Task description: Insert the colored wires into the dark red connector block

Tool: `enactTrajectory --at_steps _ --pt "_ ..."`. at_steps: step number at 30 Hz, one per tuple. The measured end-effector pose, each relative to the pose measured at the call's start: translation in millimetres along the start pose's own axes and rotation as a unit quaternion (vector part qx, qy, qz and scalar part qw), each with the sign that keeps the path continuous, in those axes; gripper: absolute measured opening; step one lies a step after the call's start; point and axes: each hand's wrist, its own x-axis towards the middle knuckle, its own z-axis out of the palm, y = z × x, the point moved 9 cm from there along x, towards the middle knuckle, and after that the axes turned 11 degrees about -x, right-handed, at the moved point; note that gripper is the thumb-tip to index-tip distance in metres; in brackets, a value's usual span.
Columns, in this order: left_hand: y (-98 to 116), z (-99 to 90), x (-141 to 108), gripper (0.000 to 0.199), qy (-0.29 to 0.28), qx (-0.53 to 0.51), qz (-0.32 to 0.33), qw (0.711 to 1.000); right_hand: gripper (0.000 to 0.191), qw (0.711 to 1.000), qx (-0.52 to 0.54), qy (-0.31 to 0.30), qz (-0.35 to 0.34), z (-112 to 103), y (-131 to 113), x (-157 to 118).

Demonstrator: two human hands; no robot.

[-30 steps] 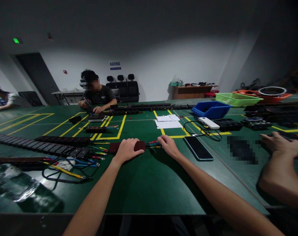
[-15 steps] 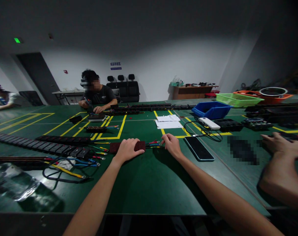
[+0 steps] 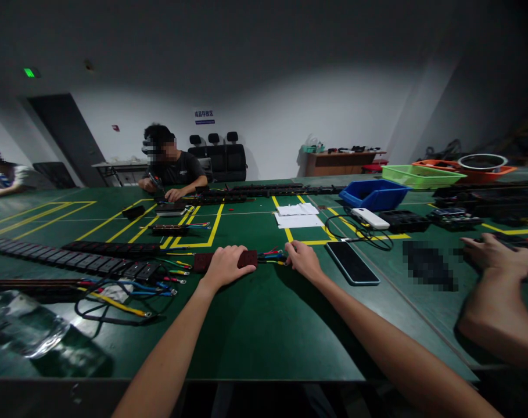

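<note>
A dark red block [image 3: 248,259] lies on the green table [image 3: 246,337], with coloured wires [image 3: 270,256] coming out of its right end. My left hand [image 3: 226,264] rests over the middle of the block, its fingers wrapped round the far edge and the thumb along the near side. At the tips of the wires is my right hand [image 3: 302,259], fingers pinched together on the wire ends. Just right of that hand lies a phone [image 3: 353,263] with a dark screen.
Black strips [image 3: 93,261] with wire ends and a clear bottle [image 3: 26,325] lie at the left. A blue bin [image 3: 374,195], a white power bank [image 3: 370,219] and papers [image 3: 298,217] are beyond. Another person's hand [image 3: 499,255] is at right.
My right hand has shifted slightly left and closed over the wire ends. My left hand stays on the block.
</note>
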Motion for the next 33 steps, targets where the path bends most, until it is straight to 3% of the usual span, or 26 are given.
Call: enactTrajectory --at_steps 6,11,15,22,28,33 --pt "-1 1.1 0 0.062 0.0 0.002 0.001 1.0 0.034 0.996 0.082 -0.034 -0.015 10 2 5" --pt "-1 0.7 0 0.06 0.004 0.005 0.004 1.0 0.028 0.999 0.036 0.037 0.005 -2 6 4" --pt "0 0.4 0 0.061 0.0 0.003 0.003 1.0 0.028 0.999 0.035 0.039 0.006 -3 3 2" --pt "-1 1.3 0 0.062 -0.006 0.001 0.001 1.0 0.029 0.969 0.24 0.054 0.005 -4 4 5" --pt "-2 1.2 0 0.063 -0.003 -0.005 0.0 1.0 0.029 0.977 0.198 0.071 0.018 -5 9 4" --pt "-3 2.0 0 0.063 -0.004 -0.003 0.001 1.0 0.03 0.971 0.234 0.031 0.044 5 12 5"
